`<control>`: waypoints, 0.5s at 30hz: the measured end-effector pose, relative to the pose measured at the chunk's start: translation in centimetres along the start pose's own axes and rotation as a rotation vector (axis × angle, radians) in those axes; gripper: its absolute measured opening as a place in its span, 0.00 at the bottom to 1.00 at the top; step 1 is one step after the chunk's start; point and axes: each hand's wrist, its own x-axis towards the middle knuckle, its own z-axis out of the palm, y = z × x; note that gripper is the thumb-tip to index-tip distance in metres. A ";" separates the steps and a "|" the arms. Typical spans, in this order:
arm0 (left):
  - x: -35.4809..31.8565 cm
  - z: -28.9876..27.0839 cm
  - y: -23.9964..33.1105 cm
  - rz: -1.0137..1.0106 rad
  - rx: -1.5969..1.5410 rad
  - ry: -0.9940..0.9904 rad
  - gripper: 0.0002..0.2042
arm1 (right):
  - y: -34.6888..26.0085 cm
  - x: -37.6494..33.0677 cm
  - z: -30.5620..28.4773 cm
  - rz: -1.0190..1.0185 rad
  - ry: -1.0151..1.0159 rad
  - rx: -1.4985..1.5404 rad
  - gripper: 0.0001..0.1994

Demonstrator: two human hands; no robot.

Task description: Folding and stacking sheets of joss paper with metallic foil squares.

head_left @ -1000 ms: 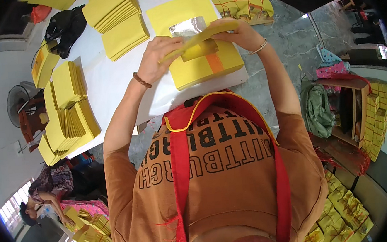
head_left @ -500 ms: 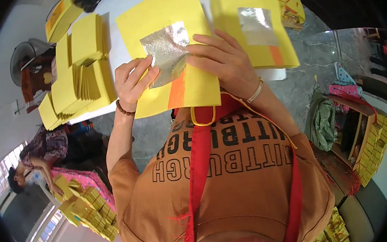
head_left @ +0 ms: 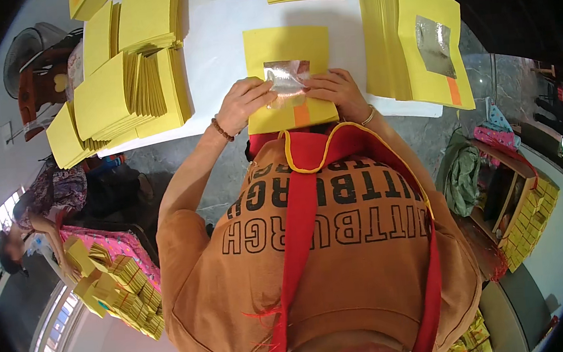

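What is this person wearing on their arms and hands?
Both hands are bare, no gloves. The left hand has a dark beaded bracelet at the wrist; the right hand has a thin pale bangle. Short orange sleeves leave the forearms uncovered.

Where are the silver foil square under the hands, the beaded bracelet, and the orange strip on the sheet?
silver foil square (head_left: pixel 285 78): head view, on its crinkled middle between the hands.
beaded bracelet (head_left: pixel 222 130): head view, on the beads across the left wrist.
orange strip (head_left: pixel 301 114): head view, on its middle, at the sheet's near edge.
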 end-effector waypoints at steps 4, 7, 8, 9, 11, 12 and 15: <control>0.4 -0.2 -0.2 0.021 -0.042 -0.037 0.14 | -0.4 0.8 -0.8 -0.003 -0.166 -0.077 0.18; 0.7 -0.3 -0.4 0.046 -0.051 -0.063 0.14 | -0.9 0.6 -0.8 0.015 -0.242 -0.157 0.21; 0.8 -0.4 -0.5 0.042 -0.055 -0.063 0.14 | -1.1 0.4 -0.6 0.037 -0.235 -0.191 0.22; 1.0 -0.6 -0.6 0.071 -0.037 -0.069 0.14 | -1.0 0.3 -0.4 0.038 -0.240 -0.188 0.22; 1.3 -0.7 -1.0 0.097 -0.022 -0.075 0.14 | -0.9 0.3 -0.2 0.063 -0.198 -0.174 0.21; 1.5 -0.8 -1.4 0.054 -0.145 -0.063 0.14 | -0.6 0.4 -0.1 0.064 -0.201 -0.172 0.21; 2.2 -0.9 -1.9 -0.174 -0.403 -0.088 0.11 | 0.4 0.4 0.4 0.147 -0.206 -0.037 0.18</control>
